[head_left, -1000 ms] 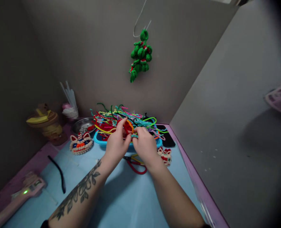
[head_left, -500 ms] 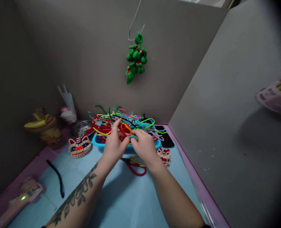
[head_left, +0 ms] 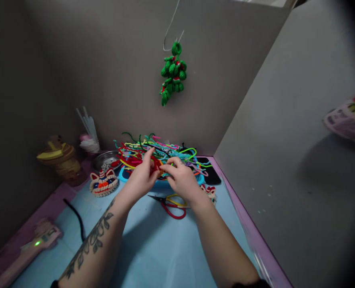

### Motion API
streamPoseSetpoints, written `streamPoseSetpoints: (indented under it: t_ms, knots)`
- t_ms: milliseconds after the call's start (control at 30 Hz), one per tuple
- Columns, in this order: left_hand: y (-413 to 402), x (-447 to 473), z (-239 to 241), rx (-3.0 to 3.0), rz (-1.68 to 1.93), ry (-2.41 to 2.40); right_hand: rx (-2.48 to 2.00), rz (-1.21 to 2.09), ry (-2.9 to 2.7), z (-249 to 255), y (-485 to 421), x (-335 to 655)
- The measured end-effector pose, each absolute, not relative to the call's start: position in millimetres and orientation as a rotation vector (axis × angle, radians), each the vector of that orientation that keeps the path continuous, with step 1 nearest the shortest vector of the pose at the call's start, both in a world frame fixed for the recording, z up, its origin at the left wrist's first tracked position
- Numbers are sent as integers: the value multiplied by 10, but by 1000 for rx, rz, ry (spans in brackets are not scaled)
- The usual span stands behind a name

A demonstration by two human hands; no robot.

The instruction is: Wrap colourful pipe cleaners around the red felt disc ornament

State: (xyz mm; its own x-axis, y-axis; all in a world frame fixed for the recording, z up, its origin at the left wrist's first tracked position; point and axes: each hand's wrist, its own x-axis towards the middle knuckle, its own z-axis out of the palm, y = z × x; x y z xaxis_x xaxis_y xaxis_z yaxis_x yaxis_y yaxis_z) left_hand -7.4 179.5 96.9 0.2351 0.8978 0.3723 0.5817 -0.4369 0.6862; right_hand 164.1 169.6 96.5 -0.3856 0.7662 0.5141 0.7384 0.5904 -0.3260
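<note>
Over the front of a blue basket [head_left: 162, 185] heaped with colourful cords [head_left: 177, 149], both hands meet. My left hand [head_left: 139, 178] is closed, thumb and fingers around some red and orange cord [head_left: 156, 165]; its index finger points up. My right hand [head_left: 183, 181] pinches the orange end of that cord at the left hand's thumb. How the strands are joined is partly hidden by the fingers. Below the hands lie scissors [head_left: 176, 212] with one red and one yellow handle, blades toward the left.
A knitted animal-face piece [head_left: 104, 183] lies left of the basket, a similar one [head_left: 211, 193] by the right forearm. Metal bowl [head_left: 105, 160], black phone [head_left: 209, 176], black cord [head_left: 77, 216] and pink device with green light [head_left: 42, 242] are around. A green knotted ornament [head_left: 173, 74] hangs above.
The orange and red loop between my hands has drawn down and is now mostly covered by the fingers. My right fingers have shifted their pinch. The camera view has moved slightly.
</note>
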Motion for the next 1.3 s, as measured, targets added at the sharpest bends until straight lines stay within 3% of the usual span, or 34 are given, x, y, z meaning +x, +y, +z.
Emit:
streamPoseSetpoints:
  t_ms: [233,600,1300]
  knots:
    - [1733,-111,1071,2160,901,1384,-1157,100,-2276,909,1735,1616]
    - [1767,-155,1041,2098,928,1166,-949,101,-2336,848,1756,1651]
    - [1765,-186,1032,2131,951,1261,-691,-40,-2232,603,1803,1550]
